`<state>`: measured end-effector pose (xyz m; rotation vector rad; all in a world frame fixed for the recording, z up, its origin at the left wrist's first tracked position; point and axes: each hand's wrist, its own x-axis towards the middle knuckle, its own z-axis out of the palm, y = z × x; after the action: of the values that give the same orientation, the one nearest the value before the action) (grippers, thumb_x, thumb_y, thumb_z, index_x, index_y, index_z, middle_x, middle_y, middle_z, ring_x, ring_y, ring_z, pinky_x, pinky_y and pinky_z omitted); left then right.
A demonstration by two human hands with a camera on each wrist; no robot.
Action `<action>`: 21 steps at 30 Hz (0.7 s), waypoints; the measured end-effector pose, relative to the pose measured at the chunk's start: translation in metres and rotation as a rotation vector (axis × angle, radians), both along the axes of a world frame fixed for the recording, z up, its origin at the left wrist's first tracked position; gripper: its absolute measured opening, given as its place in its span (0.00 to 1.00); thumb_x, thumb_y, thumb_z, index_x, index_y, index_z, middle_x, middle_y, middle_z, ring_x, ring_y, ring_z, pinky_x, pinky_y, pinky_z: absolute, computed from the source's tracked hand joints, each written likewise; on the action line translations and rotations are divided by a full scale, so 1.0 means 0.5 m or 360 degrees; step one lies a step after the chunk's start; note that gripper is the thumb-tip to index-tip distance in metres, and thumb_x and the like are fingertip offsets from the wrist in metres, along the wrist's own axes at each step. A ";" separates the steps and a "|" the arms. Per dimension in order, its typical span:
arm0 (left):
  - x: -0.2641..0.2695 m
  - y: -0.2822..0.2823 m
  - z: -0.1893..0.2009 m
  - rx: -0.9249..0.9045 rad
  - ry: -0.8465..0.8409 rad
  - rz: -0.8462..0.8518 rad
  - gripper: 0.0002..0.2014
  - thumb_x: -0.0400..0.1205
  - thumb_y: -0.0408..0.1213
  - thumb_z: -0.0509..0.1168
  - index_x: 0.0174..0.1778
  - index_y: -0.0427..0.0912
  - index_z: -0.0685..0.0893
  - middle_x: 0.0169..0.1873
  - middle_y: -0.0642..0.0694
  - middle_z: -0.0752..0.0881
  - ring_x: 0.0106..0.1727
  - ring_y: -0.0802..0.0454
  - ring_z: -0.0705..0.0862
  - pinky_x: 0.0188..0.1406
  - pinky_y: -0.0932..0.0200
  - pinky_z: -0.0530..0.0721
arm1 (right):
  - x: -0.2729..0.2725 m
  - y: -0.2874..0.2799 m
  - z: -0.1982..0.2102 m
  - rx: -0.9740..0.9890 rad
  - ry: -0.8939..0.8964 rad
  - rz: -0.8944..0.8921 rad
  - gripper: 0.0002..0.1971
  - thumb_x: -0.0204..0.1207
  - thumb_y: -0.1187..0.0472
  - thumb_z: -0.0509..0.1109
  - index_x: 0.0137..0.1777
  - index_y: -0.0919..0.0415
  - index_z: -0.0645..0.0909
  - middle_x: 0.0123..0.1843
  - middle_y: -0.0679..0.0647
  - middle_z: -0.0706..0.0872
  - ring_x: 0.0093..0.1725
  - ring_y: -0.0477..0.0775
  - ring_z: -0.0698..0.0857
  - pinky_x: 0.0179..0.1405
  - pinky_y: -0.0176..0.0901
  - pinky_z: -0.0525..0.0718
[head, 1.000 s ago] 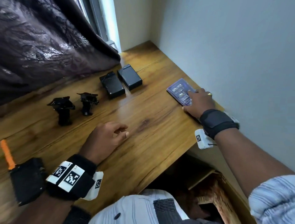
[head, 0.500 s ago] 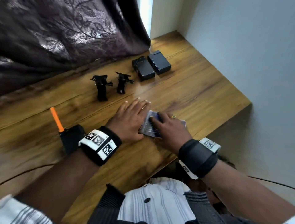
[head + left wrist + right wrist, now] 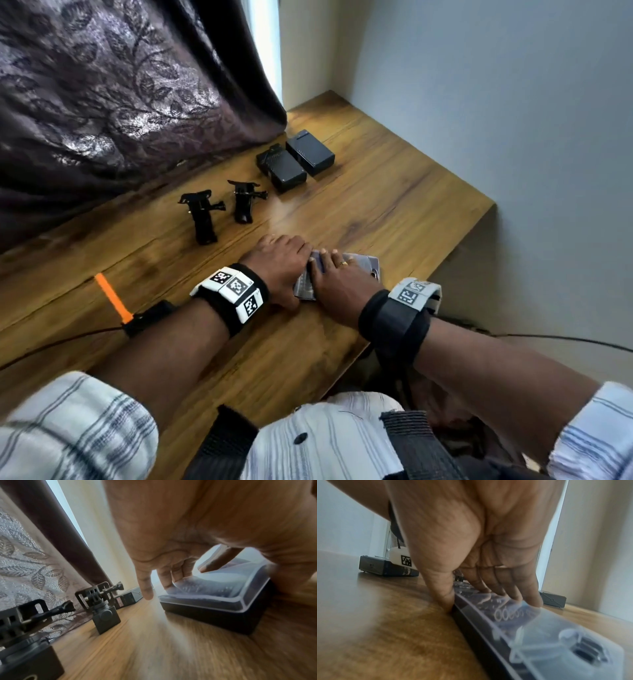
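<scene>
A flat dark case [image 3: 363,266] with a clear lid is lain flat on the table [image 3: 394,212], near its front edge, and is covered by both hands. The left end of the lid is touched by the fingertips of the left hand [image 3: 277,263]; in the left wrist view the fingers [image 3: 173,574] are seen stretched down onto the lid, not wrapped round it, while the index finger is pointed at the table just beside the case [image 3: 223,601]. The right hand [image 3: 342,284] is laid over the rest of the lid with its fingers [image 3: 527,592] straight and spread, and its thumb is pressed against the case's near side. Small round shapes are seen through the lid [image 3: 539,628], too blurred to be identified.

Just beyond the left hand two black camera mounts [image 3: 202,216] [image 3: 245,202] are stood upright. Farther beyond both hands two black boxes [image 3: 282,168] [image 3: 311,152] are set side by side, close to a dark patterned curtain [image 3: 120,102]. Beside the left forearm a black device with an orange stick [image 3: 113,298] is seen.
</scene>
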<state>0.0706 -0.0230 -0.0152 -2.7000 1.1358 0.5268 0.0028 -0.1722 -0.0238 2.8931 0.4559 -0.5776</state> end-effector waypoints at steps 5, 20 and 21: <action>-0.001 -0.010 -0.007 0.0028 0.0005 0.0009 0.49 0.62 0.59 0.80 0.77 0.45 0.69 0.70 0.45 0.76 0.69 0.44 0.77 0.72 0.45 0.79 | 0.012 -0.001 0.012 -0.0111 0.0196 0.0046 0.27 0.93 0.60 0.42 0.87 0.72 0.44 0.87 0.77 0.47 0.86 0.79 0.53 0.83 0.74 0.58; 0.071 0.053 0.123 -0.0646 0.0641 0.0738 0.44 0.81 0.44 0.78 0.90 0.49 0.62 0.84 0.44 0.73 0.80 0.44 0.75 0.79 0.43 0.75 | 0.122 -0.090 0.188 0.0310 -0.0050 0.0023 0.13 0.86 0.54 0.65 0.66 0.52 0.85 0.55 0.55 0.91 0.55 0.60 0.88 0.56 0.54 0.87; 0.072 0.062 0.119 -0.0743 0.0567 0.0821 0.43 0.82 0.42 0.76 0.90 0.47 0.60 0.84 0.42 0.74 0.80 0.43 0.76 0.79 0.44 0.75 | 0.138 -0.098 0.181 0.0322 -0.0081 -0.0025 0.12 0.86 0.56 0.67 0.66 0.52 0.85 0.56 0.55 0.91 0.56 0.59 0.88 0.55 0.53 0.87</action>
<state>0.1067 0.0079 0.0442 -3.4349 0.6682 0.9493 0.0717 -0.2212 0.0668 3.0972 0.5123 -0.4848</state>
